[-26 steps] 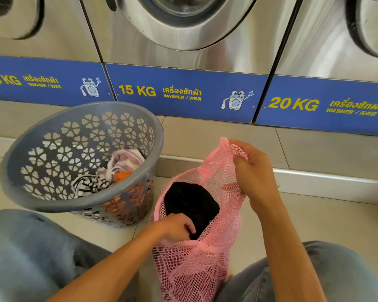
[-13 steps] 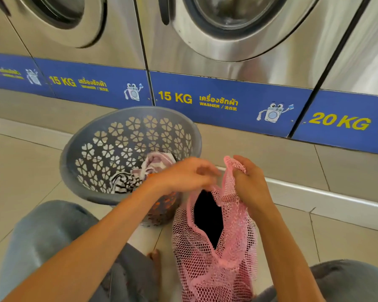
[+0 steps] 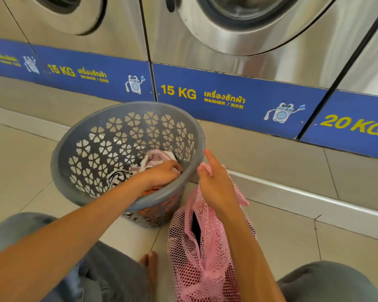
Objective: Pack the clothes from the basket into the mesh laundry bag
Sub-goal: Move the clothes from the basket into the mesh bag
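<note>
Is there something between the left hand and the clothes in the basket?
Nothing visible does. The left hand is already inside the grey basket, on the pink-white garment. The right hand holds the pink mesh bag beside it.

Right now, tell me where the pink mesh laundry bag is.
Head view, lower centre-right: the pink mesh laundry bag hangs from the right hand, just right of the grey basket.
</note>
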The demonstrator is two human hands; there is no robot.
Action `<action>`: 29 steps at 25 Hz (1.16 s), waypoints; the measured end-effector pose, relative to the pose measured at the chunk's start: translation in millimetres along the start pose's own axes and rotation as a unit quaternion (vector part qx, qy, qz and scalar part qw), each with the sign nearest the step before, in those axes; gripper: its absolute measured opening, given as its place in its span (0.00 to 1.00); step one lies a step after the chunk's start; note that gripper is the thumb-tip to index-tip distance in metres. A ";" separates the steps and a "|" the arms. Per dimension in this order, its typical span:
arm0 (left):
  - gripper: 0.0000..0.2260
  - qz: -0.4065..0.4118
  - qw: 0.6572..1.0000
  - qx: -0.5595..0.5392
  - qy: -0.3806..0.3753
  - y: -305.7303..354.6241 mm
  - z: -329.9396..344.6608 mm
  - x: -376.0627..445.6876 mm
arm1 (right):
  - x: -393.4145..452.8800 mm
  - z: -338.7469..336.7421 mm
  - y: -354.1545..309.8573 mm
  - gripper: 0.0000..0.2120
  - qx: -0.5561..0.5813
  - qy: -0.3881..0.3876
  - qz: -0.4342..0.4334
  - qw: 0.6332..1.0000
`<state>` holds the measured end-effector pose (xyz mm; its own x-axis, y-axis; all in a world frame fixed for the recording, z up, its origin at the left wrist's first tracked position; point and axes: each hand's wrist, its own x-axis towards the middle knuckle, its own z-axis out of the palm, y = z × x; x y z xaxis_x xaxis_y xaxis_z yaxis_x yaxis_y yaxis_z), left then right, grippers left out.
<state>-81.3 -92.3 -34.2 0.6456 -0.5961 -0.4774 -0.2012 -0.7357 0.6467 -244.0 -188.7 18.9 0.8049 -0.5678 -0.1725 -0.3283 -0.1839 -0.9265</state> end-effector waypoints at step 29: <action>0.16 0.081 0.935 -0.342 -0.049 23.7 -108.0 -75.4 | -0.9 -28.6 4.2 0.26 0.000 0.004 0.016 1.000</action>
<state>-55.2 -30.1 81.3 0.5703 -0.7335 -0.3698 0.2493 -0.2744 0.9287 -260.2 -211.9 24.7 0.7902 -0.5797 -0.1990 -0.3532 -0.1654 -0.9208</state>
